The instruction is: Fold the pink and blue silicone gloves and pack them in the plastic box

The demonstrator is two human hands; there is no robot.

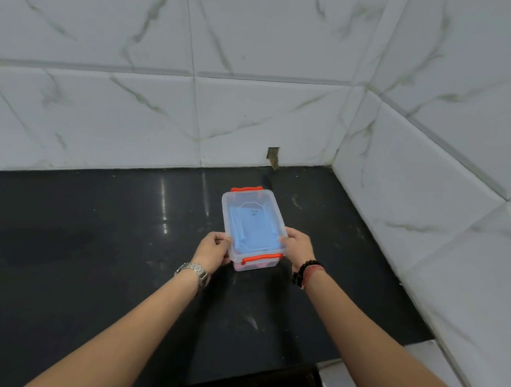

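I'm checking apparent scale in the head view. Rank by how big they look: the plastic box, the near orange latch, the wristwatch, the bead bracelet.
1. plastic box
2. near orange latch
3. wristwatch and bead bracelet: too alike to rank.

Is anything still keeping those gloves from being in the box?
Nothing visible. The blue glove and pink glove already lie inside the plastic box, lid on, gripped by the left hand and right hand.
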